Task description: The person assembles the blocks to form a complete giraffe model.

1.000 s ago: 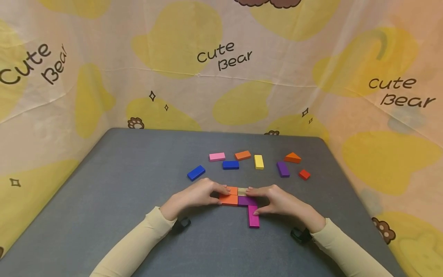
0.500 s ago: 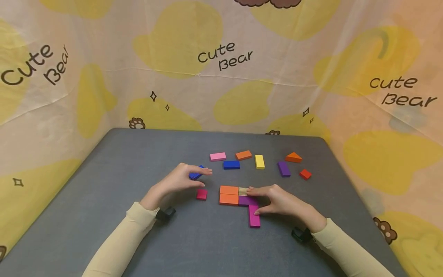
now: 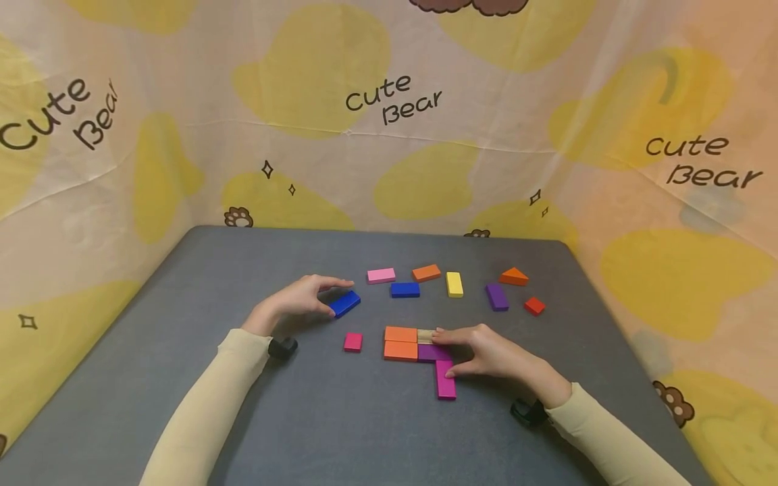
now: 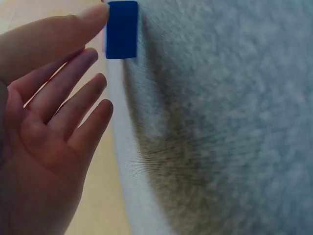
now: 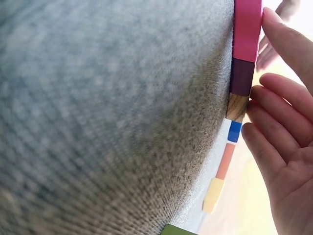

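Observation:
My left hand (image 3: 298,297) is over the left end of a blue block (image 3: 346,304). Its thumb tip meets the edge of the blue block (image 4: 122,30) in the left wrist view, while the other fingers stretch out loosely. My right hand (image 3: 489,349) rests with straight fingers on a bare-wood block (image 3: 425,335), and its thumb touches a magenta block (image 3: 446,379). Between these lies a purple block (image 3: 433,352). Two orange blocks (image 3: 400,342) sit flush against the wood and purple ones. A crimson square block (image 3: 352,342) lies apart to their left.
Behind the hands lie a pink block (image 3: 381,275), a second blue block (image 3: 405,290), an orange block (image 3: 426,273) and a yellow block (image 3: 454,284). Farther right are a purple block (image 3: 497,297), an orange triangle (image 3: 514,276) and a red block (image 3: 535,306). Patterned cloth (image 3: 389,169) encloses the grey table.
My left hand has left the orange blocks and moved left and back to the blue block. The crimson square block now shows left of the orange ones. My right hand stays put.

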{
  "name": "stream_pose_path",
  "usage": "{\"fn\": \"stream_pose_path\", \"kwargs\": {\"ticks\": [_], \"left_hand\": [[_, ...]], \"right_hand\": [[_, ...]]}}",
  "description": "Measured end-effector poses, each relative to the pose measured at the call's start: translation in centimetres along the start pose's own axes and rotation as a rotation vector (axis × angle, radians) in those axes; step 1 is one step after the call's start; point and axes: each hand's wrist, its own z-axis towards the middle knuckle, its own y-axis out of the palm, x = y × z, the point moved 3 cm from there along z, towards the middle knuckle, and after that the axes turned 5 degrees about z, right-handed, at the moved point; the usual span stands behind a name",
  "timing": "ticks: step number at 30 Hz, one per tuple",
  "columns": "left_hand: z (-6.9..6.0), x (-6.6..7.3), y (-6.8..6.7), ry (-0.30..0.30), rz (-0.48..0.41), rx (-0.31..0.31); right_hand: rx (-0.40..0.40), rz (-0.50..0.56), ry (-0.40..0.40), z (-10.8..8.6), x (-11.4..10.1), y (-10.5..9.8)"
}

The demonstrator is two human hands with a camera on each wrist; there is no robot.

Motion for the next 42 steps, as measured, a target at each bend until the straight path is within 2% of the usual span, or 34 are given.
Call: {"fn": "stream_pose_path", "kwargs": {"ticks": [4,8,12,19,25,30,35,39,42], "left_hand": [[0.4,-0.6,0.2,-0.013,-0.006,-0.036],[0.5,-1.0,0.4,-0.027,-0.002,-0.04],[0.7,-1.0,0.5,-0.027,0.003,-0.035],[0.9,-0.9,0.8,-0.086,-0.016,-0.068],[1.1,-1.0,0.9,-0.085,-0.024,-0.055],[1.1,-1.2,0.9,-0.063,-0.023,-0.015],[0.7,-0.9,1.0,-0.052,-0.066,0.063],[0.0,0.4,1.0,-0.011,-0.11,0.145],[-0.6,1.8,1.3,0.059,-0.1,0.195]], "right_hand": [[-0.008,0.008,0.008,0.0,0.0,0.0],[-0.013,0.01,0.009,0.0,0.0,0.0],[-0.009,0.01,0.005,0.0,0.0,0.0],[-0.01,-0.002,0.002,0.0,0.2,0.0],[-0.012,-0.002,0.009,0.0,0.3,0.0],[-0.02,0.007,0.025,0.0,0.3,0.0],[-0.026,0.007,0.032,0.0,0.1,-0.1],[-0.025,0.004,0.029,0.0,0.1,-0.1],[-0.024,0.0,0.026,-0.1,0.1,-0.1]]}}
